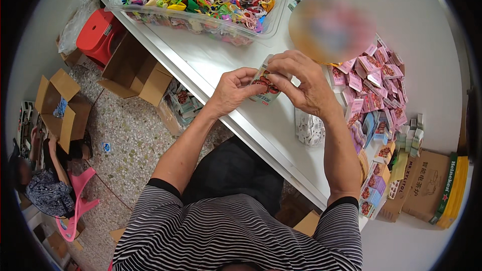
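A small pale-green and white carton [265, 84] with a reddish-brown picture on its front is held above the white table's near edge. My left hand [232, 91] grips it from the left, thumb across the front. At its upper right, my right hand [305, 81] has bent fingers over the top end and the thumb against the front. Those fingers hide much of the top, so I cannot tell whether its flap is raised. A stack of small white packets with dark marks [310, 128] lies beside my right forearm.
A clear plastic bin [201, 29] of colourful small trinkets stands at the far left of the table. Pink cartons [374, 78] are heaped at right, near a blurred round shape [331, 27]. Brown boxes [424, 185] stand beyond; a seated person [47, 190] is at floor left.
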A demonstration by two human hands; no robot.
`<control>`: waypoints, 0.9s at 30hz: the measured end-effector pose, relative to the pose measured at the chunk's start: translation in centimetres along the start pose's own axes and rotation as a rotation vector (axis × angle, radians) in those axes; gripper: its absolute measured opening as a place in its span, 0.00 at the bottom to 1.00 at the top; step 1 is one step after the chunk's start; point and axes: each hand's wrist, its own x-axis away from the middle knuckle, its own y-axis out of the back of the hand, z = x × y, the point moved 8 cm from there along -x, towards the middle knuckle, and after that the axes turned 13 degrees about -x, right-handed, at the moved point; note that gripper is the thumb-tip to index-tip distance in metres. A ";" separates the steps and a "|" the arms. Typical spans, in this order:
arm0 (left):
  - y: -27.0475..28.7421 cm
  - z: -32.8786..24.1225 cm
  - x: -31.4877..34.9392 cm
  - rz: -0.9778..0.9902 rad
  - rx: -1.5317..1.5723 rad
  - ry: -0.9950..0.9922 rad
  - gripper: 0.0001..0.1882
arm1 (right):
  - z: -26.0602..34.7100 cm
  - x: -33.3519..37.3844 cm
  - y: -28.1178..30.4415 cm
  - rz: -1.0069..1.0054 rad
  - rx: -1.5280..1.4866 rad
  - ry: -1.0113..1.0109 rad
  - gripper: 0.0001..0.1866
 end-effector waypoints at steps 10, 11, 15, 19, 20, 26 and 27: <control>0.5 -0.2 0.3 -0.065 -0.040 0.001 0.19 | -8.4 -8.9 1.6 -0.167 0.352 0.000 0.14; 0.6 -0.1 0.4 -0.060 -0.049 0.006 0.19 | -9.0 -9.7 0.3 -0.090 0.460 0.046 0.16; 1.0 -0.1 0.4 -0.057 -0.041 0.013 0.20 | -10.5 -12.5 -1.1 0.017 0.511 -0.063 0.11; 2.0 0.3 0.5 -0.060 -0.041 0.016 0.21 | -10.0 -11.5 1.6 -0.353 0.154 -0.146 0.10; 2.4 0.3 0.5 -0.069 -0.032 0.008 0.21 | -9.5 -11.1 2.2 -0.354 0.116 -0.158 0.13; 2.3 0.3 0.3 -0.065 -0.025 -0.002 0.20 | -8.7 -4.3 6.1 -0.515 -0.390 -0.379 0.14; 2.2 0.4 0.2 -0.075 -0.023 -0.019 0.20 | -8.2 -3.3 6.3 -0.518 -0.386 -0.383 0.14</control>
